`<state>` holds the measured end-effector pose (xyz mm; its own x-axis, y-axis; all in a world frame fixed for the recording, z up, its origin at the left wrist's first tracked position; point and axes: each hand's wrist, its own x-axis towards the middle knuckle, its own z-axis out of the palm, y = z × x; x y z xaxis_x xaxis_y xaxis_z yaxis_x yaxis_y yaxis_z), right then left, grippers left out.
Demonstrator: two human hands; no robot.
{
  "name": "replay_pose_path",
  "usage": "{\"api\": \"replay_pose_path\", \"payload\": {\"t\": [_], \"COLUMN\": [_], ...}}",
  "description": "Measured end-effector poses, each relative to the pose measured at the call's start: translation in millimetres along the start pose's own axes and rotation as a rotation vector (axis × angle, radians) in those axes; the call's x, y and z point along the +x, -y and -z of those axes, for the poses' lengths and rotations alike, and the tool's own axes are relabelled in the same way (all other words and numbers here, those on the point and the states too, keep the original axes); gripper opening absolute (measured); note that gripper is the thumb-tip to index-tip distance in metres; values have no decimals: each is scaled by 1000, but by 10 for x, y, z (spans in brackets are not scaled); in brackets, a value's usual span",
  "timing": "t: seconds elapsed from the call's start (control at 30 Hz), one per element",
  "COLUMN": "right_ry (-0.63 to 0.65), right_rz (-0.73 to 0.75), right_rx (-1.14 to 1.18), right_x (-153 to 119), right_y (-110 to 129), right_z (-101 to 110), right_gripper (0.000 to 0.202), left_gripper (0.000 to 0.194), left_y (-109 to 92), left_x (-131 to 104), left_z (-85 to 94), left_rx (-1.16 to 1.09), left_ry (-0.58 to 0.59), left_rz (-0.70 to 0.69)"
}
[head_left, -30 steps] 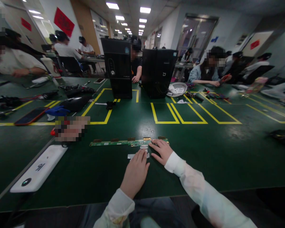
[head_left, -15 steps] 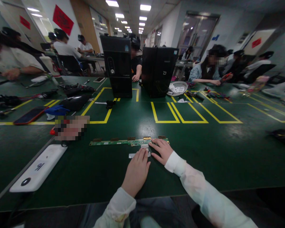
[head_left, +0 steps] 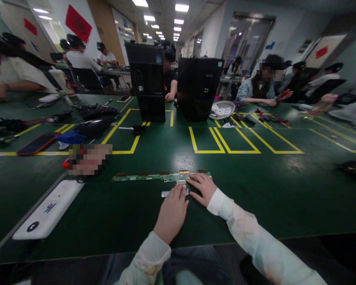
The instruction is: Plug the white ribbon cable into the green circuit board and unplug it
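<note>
The left hand's [head_left: 172, 211] fingers lie together over a small pale strip [head_left: 165, 194]; whether they clamp it cannot be told. The right hand's [head_left: 203, 189] fingers are apart, the foremost on the green circuit board [head_left: 145, 178]. Both hands are palm down, the left pointing toward 1 o'clock, the right toward 10. The board lies flat on the table [head_left: 255, 190] just beyond them, long axis from 9 to 3 o'clock, its tabs [head_left: 164, 173] toward 12. Farther off, at 1 o'clock, a white basket [head_left: 232, 108] holds white pieces [head_left: 220, 109].
</note>
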<state>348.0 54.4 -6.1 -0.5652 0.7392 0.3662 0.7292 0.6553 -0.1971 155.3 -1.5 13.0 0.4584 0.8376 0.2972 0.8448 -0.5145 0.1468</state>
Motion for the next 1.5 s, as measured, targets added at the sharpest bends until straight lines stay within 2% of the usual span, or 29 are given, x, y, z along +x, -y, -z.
{"api": "replay_pose_path", "payload": {"t": [0.2,0.4,0.5,0.7,0.83,0.97,1.2,1.5], "right_ry": [2,19,27,19,-26,-64,96,153], "right_rz": [-12,-22,-20,-9,-8,37,35,17], "right_rx": [-2,-15,-14,-18,-29,5,-15,-27], "right_x": [2,9,8,4,9,26,37,38], "right_y": [3,-18,-26,-40,-41,52,313,293], "right_z": [-7,-35,-41,-61,-94,-84,-20,2], "right_gripper": [49,48,48,48,43,43,50,52], "left_gripper": [38,40,40,41,44,42,40,41], "left_y": [-3,98,317,947,1165,1157,1100,1092], "left_x": [18,-20,-131,-548,-755,-755,-660,-667], "left_z": [27,180,265,304,263,254,288,293], "left_rx": [-19,-48,-18,53,77,73,65,60], "left_ry": [0,-46,-76,-130,-149,-132,-124,-129], "left_rz": [1,-25,30,162,177,182,217,212]}}
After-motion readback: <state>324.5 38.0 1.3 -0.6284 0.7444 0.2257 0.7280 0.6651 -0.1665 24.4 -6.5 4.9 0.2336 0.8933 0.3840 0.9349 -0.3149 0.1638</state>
